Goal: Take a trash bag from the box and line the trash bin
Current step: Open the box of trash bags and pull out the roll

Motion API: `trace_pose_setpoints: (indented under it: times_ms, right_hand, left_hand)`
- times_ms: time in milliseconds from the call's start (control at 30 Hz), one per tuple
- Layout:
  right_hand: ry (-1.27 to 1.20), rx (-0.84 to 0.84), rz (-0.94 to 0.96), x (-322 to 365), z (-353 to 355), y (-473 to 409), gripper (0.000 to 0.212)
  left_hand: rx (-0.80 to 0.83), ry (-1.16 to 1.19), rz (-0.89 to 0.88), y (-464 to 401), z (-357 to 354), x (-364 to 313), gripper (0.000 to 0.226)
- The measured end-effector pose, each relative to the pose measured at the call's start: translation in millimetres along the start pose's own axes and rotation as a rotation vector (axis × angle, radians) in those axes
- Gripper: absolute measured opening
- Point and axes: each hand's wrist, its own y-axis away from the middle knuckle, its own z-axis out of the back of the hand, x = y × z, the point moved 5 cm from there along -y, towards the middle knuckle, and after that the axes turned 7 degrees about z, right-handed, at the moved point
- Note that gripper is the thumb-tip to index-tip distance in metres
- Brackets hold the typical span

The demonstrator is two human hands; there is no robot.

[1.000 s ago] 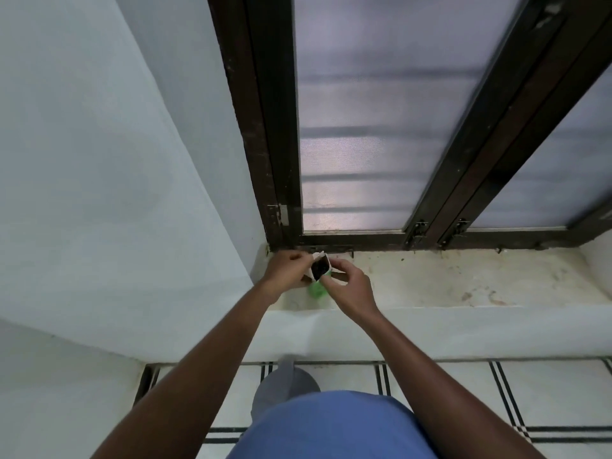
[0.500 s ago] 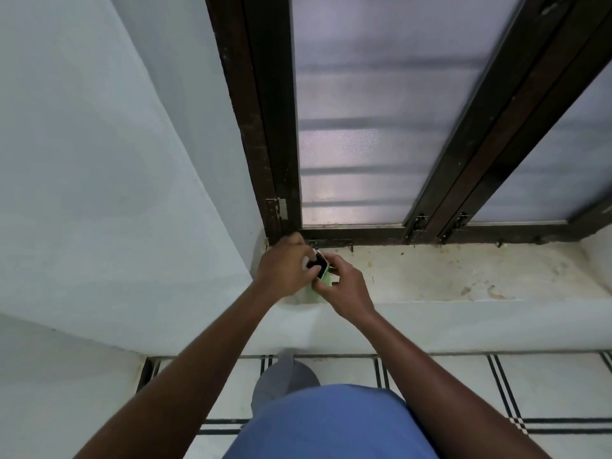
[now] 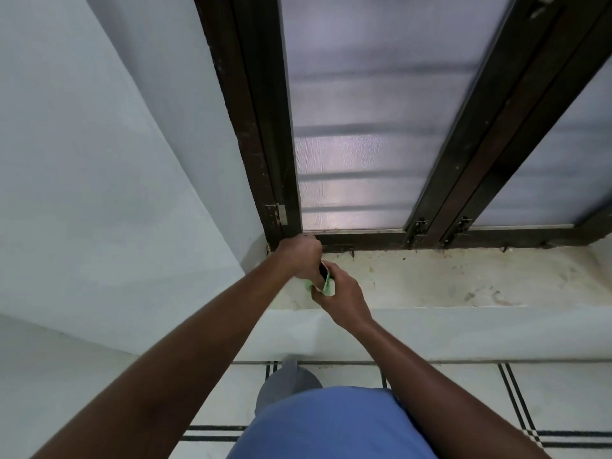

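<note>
- The box (image 3: 326,282), small with green and white sides, sits between both hands over the left end of the window sill (image 3: 463,279), close to the corner of the dark window frame (image 3: 265,134).
- Its open end shows dark inside; whether a bag is coming out cannot be told.
- The right hand (image 3: 344,298) is wrapped around the box from below and the right, fingers curled on it.
- The left hand (image 3: 301,258) presses against the box's top end with fingers bent inward; what they pinch is hidden.
- The sill is pale and stained, running right below frosted panes (image 3: 357,127).
- Below lie a tiled floor (image 3: 463,392) with dark lines, a blue garment (image 3: 328,425) and a grey shape (image 3: 284,382).
</note>
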Motion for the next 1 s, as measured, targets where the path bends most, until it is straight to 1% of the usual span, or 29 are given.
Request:
trace_pose_setpoints:
  times_ms: [33,100,200,267,367,500,567,600,633,700,767,800,833,867,900,933,1000]
  right_hand:
    - [-0.015,0.006,-0.019,-4,-2,0,0.065]
    - [-0.040,0.020,-0.059,-7,-5,-3,0.064]
    - [0.000,0.017,-0.100,-7,-4,-9,0.066]
    - [0.107,0.007,-0.129,-8,-1,-14,0.068]
    - [0.322,0.030,-0.066,3,2,-26,0.063]
    - [0.595,0.113,0.049,21,-7,-47,0.053]
    - [0.635,0.153,0.054,25,-10,-56,0.051]
    - [0.619,0.173,0.040,28,-10,-59,0.054]
    - [0.588,0.190,0.014,30,-9,-60,0.063]
    - [0.449,0.193,-0.073,29,-1,-56,0.091]
    - [0.163,0.173,-0.152,27,16,-42,0.123]
    - [-0.002,0.160,-0.137,27,26,-31,0.135]
    - [-0.137,0.143,-0.092,30,36,-20,0.141]
    - [-0.228,0.120,-0.046,36,46,-9,0.140]
    - [-0.284,0.094,-0.017,43,55,2,0.132]
    - [-0.317,0.070,0.002,51,60,8,0.119]
    - [-0.357,0.024,0.024,60,57,16,0.084]
  left_hand:
    - [0.014,0.054,-0.003,-1,-3,1,0.037]
    - [-0.029,0.182,0.001,1,-6,8,0.034]
    - [-0.184,0.391,0.020,19,-1,26,0.045]
    - [-0.302,0.532,0.059,38,15,39,0.045]
    - [-0.475,0.682,0.144,68,45,53,0.034]
    - [-0.607,0.711,0.205,98,69,46,0.029]
    - [-0.655,0.741,0.221,104,76,40,0.028]
    - [-0.669,0.769,0.231,106,79,40,0.029]
    - [-0.677,0.809,0.243,106,79,41,0.031]
    - [-0.665,0.878,0.260,102,78,43,0.038]
    - [-0.591,0.937,0.271,96,71,43,0.042]
    - [-0.564,0.955,0.277,93,67,43,0.043]
    - [-0.547,0.969,0.286,91,64,43,0.046]
    - [-0.531,0.974,0.293,89,61,43,0.049]
    - [-0.504,0.960,0.299,86,57,42,0.050]
    - [-0.462,0.948,0.299,83,54,41,0.050]
    - [-0.378,0.960,0.284,79,45,36,0.056]
